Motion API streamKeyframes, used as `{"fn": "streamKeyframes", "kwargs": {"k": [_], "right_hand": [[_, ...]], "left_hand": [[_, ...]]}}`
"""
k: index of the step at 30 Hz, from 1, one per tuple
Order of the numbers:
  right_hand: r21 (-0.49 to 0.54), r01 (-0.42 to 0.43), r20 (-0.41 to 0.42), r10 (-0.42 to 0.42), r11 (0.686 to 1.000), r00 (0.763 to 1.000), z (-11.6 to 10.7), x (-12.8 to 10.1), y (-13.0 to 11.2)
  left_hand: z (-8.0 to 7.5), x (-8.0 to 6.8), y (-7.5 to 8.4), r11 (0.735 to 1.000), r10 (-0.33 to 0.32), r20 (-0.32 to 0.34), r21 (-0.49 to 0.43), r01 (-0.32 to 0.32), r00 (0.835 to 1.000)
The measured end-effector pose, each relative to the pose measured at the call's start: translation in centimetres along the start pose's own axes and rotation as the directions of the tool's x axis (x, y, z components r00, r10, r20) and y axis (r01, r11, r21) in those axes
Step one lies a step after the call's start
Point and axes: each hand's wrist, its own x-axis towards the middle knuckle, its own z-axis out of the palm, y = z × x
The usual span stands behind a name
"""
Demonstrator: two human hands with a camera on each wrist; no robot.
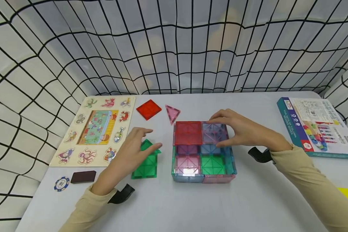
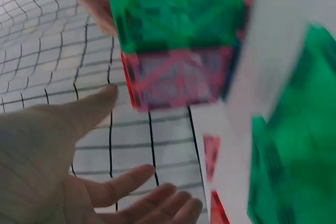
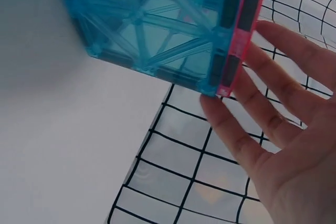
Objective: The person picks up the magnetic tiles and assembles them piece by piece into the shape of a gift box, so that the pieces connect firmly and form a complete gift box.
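1. A box built from magnetic tiles (image 1: pixel 203 151) is seen at the centre of the head view, sitting on the white counter (image 1: pixel 249 199). Two tiles lie across its far top: a red square tile (image 1: pixel 188 132) on the left and a purple square tile (image 1: pixel 214 132) beside it, edges touching.
2. The right hand (image 1: pixel 238 129) is arched over the purple tile, fingers on its far edge and thumb down at its near edge, so the tile looks lightly pinched. In the right wrist view the fingers (image 3: pixel 273 124) are spread fairly straight and are touching the pink edge of a blue wall tile (image 3: pixel 163 24).
3. The left hand (image 1: pixel 133 149) is kept open and relaxed, nothing gripped. It is laid over a green house-shaped tile piece (image 1: pixel 146 161) just left of the box, with the fingertips at the triangular top. In the left wrist view the palm (image 2: pixel 47 166) is seen wide open and the green piece (image 2: pixel 294 145) is blurred at the right.
4. Further back, a loose red square tile (image 1: pixel 149 109) and a pink triangle tile (image 1: pixel 172 113) are lying near each other, apart from the box.
5. At the left of the frame a wooden sea-animal puzzle board (image 1: pixel 97 129) is laid flat; below it a dark brown block (image 1: pixel 83 177) and a blue and white poker chip (image 1: pixel 61 184) are found side by side.
6. At the right edge a printed toy box (image 1: pixel 316 125) is lying flat, and a yellow piece (image 1: pixel 347 194) is spotted lower right.
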Motion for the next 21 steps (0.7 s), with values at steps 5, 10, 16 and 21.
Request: {"fn": "streamKeyframes", "kwargs": {"k": [5,10,16,21], "right_hand": [[0.058,0.019,-0.054,-0.016,0.998,0.998,0.7,-0.4,0.4],[0.036,0.065,-0.159,-0.058,0.997,0.985,0.6,-1.7,-1.0],[-0.068,0.238,-0.191,-0.247,0.969,0.95,0.8,-2.1,-4.8],[-0.115,0.361,-0.15,-0.375,0.926,0.915,1.7,-1.7,-7.4]], "left_hand": [[0.7,0.5,1.0,0.998,0.053,0.057,-0.026,-0.051,0.997],[0.6,-0.2,-1.1,0.995,0.018,0.109,0.097,-0.029,0.994],[0.3,0.2,-3.9,0.99,0.073,0.23,0.1,-0.098,0.97],[0.2,1.3,-4.7,0.99,0.114,0.192,0.061,-0.128,0.975]]}}
